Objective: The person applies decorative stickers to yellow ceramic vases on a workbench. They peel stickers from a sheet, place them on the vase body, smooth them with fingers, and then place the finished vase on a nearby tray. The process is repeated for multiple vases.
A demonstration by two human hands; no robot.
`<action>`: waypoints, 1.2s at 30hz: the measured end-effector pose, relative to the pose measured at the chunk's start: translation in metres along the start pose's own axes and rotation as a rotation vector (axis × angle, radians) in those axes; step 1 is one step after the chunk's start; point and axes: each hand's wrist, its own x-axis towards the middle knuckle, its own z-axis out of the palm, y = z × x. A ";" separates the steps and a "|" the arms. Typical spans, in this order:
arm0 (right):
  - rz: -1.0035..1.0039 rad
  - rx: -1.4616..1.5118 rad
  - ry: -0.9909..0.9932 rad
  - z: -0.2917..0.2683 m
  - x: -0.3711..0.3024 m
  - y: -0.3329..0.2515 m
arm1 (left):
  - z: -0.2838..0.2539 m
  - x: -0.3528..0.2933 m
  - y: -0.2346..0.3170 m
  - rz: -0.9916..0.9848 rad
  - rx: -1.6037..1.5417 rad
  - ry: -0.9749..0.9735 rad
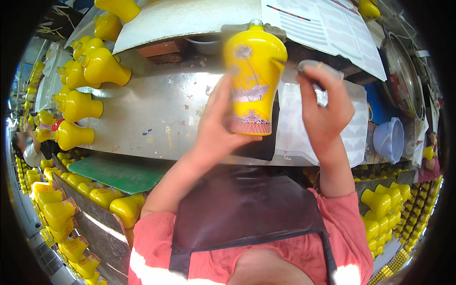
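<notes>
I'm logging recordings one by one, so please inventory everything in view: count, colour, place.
decorated vase: one, yellow, in the left hand
tabletop: one, metallic grey, centre
table vases: several, yellow, tabletop's left end
lower-left vases: many, yellow, lower left
lower-right vases: many, yellow, lower right
flat board: one, green, left of the apron
bucket: one, pale blue, right
upper sheet: one, white, printed, upper right
translucent thing: one, greyish, at the right hand; kind unclear
other people: at least two, white and purple clothing, far left and right
apron: one, dark, bottom centre
sleeves: two, pink, bottom
hands: two, bare, centre
</notes>
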 end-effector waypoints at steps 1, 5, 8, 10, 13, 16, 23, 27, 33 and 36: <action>-0.075 -0.040 -0.061 -0.002 -0.009 -0.005 | 0.000 -0.001 -0.003 0.052 0.053 0.000; -0.304 0.296 -0.248 -0.002 -0.039 -0.015 | 0.002 -0.002 -0.008 0.170 0.260 0.040; -0.205 0.125 -0.047 -0.001 -0.048 -0.016 | 0.007 -0.003 -0.008 0.220 0.441 0.073; -0.229 0.120 -0.077 0.002 -0.047 -0.015 | 0.010 -0.004 -0.009 0.244 0.507 0.102; -0.347 0.271 -0.249 0.006 -0.038 -0.015 | 0.006 -0.007 -0.009 0.223 0.503 0.033; -0.291 0.090 -0.157 0.007 -0.024 -0.014 | 0.002 0.000 -0.010 0.176 0.381 0.057; -0.024 0.157 -0.090 0.018 0.026 0.004 | 0.015 0.059 -0.008 -0.062 -0.301 0.103; 0.067 -0.049 -0.006 0.019 0.057 0.011 | 0.025 0.058 0.004 0.033 0.259 0.222; -0.060 0.115 -0.322 0.017 0.081 0.008 | 0.031 0.063 0.009 0.254 0.503 0.310; -0.054 0.022 -0.288 0.025 0.093 0.014 | 0.028 0.073 0.006 0.249 0.464 0.362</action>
